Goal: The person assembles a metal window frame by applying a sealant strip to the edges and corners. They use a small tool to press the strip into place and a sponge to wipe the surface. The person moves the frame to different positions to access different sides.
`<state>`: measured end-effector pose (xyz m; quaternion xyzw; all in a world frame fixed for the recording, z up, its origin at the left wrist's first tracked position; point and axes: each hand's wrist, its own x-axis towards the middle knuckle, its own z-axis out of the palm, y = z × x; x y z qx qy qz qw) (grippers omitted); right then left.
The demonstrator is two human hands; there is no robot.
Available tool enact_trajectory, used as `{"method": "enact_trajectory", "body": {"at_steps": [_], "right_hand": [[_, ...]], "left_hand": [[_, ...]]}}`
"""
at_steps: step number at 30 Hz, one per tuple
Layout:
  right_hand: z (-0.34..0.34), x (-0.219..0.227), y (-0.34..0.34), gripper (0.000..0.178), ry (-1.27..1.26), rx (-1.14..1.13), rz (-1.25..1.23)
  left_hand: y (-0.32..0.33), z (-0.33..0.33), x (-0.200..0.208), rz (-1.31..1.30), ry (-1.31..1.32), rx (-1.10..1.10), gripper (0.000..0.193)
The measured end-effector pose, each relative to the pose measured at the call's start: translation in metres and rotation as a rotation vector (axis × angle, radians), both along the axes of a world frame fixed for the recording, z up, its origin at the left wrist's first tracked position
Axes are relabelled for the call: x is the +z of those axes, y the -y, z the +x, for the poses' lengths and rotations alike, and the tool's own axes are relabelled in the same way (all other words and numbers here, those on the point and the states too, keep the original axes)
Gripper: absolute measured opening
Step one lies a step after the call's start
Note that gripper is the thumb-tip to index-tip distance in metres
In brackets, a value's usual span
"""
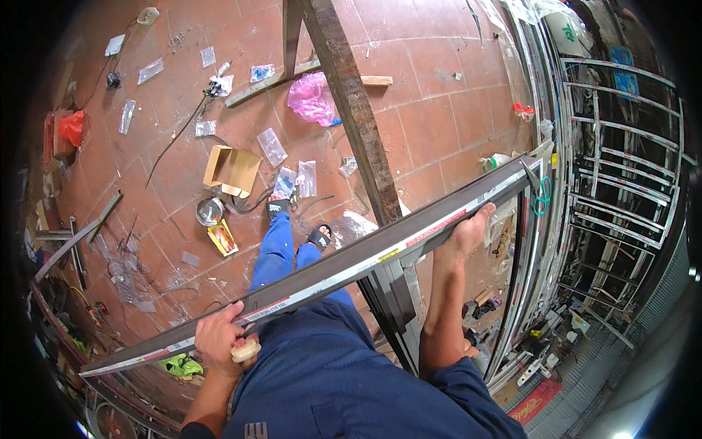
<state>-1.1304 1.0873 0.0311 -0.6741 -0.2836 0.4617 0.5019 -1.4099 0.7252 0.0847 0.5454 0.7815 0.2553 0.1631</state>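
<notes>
A long dark metal profile (365, 252), with white and red protective tape along its side, slants across in front of my body, its right end higher in the picture. My left hand (219, 340) is closed around its lower left part. A pale tan, blunt-ended piece (246, 350) shows at that hand's palm; its kind is hidden. Near the other end, my right hand (468, 233) grips the profile from below, fingers partly hidden. Scissors (542, 194) with teal handles are by the profile's right end. Another dark profile (391, 296) stands below it, between my arms.
A rusty steel beam (351, 102) rises beyond the profile. On the tiled floor lie an open cardboard box (231, 170), a pink plastic bag (311, 97), a round metal tin (210, 211) and several clear packets. At right stand a metal ladder-like frame (621, 146) and long profiles (523, 271).
</notes>
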Motion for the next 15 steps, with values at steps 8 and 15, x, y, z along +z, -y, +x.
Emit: {"method": "enact_trajectory", "body": {"at_steps": [8, 15], "right_hand": [[-0.006, -0.001, -0.001, 0.046, -0.029, -0.070, 0.134], [0.003, -0.018, -0.005, 0.051, 0.002, -0.099, 0.186]], "left_hand": [[0.003, 0.013, -0.004, 0.082, -0.095, 0.044, 0.027], [0.001, 0.023, 0.000, 0.095, -0.063, 0.153, 0.013]]}}
